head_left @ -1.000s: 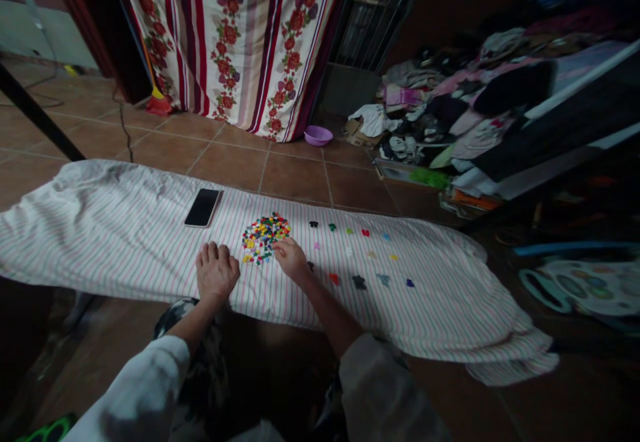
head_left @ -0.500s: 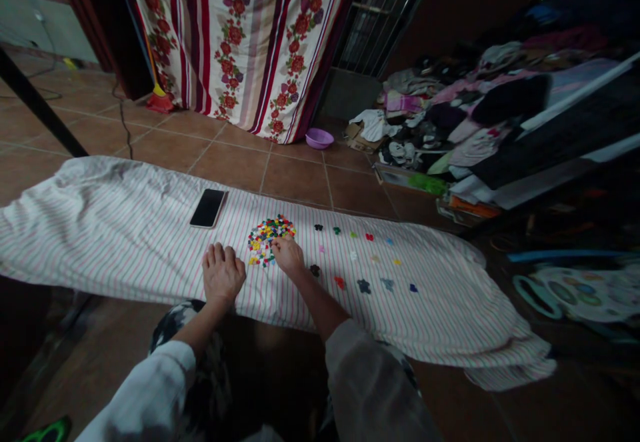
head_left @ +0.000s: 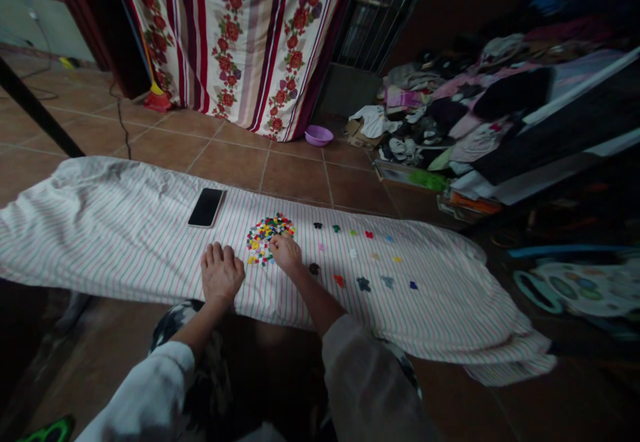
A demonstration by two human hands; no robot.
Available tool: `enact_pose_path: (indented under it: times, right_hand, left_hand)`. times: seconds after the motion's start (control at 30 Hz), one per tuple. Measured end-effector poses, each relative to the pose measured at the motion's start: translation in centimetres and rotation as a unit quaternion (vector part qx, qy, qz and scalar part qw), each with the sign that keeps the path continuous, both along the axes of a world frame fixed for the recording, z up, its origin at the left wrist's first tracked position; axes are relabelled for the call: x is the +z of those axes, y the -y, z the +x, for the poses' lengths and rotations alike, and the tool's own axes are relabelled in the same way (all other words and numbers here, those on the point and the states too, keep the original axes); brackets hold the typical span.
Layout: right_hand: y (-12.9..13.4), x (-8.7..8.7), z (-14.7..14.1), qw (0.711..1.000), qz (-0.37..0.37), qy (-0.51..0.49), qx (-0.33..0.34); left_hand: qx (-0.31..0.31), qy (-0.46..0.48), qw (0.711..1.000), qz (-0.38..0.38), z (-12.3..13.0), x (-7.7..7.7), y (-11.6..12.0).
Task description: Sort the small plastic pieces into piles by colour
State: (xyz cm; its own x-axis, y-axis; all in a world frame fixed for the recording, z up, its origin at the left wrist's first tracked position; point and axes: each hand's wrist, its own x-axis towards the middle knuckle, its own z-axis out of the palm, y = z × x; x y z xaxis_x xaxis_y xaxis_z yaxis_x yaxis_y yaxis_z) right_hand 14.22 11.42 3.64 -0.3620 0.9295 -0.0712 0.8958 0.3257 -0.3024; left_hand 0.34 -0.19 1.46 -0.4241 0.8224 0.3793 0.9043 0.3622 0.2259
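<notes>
Evidently the work in hand is picking over the loose heap of tiny multicoloured pieces [head_left: 267, 229] that lies mid-way along the white cloth with thin pink and green stripes [head_left: 125, 229]. The bare right hand [head_left: 286, 253] is at the heap's near right edge, its fingers curled inward and tips down among the pieces. The bare left hand [head_left: 221, 272] rests palm down on the cloth, just left of the heap and a little nearer, with fingers laid out and nothing visible in them. A black-screened phone with a pale edge [head_left: 206, 207] lies beyond it, to the far left of the heap.

To the right, small single-coloured clusters sit apart in three loose rows, among them a red one [head_left: 369, 235] in the far row, a yellow one [head_left: 397, 259] in the middle row and a dark grey one [head_left: 363, 284] in the near row. As I judge it, the next move calls for a light fingertip pinch that lifts one piece without scattering its neighbours (they lie very close together).

Whether the right fingertips are closed on a piece, I cannot tell; the hand's own back hides them. The left palm is hidden too, and the pieces' exact shapes are too small to make out.
</notes>
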Motion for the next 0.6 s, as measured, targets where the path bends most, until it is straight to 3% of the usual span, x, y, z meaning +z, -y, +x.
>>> enact_pose_path:
  times: [0.4, 0.6]
  right_hand:
    - [0.3, 1.3, -0.6, 1.0, -0.019, 0.01, 0.001]
    - [0.9, 1.0, -0.1, 0.999, 0.018, -0.031, -0.016]
  left_hand:
    - [-0.007, -0.006, 1.0, 0.026, 0.0, -0.3, 0.3]
    - [-0.015, -0.018, 1.0, 0.018, 0.1, 0.3, 0.4]
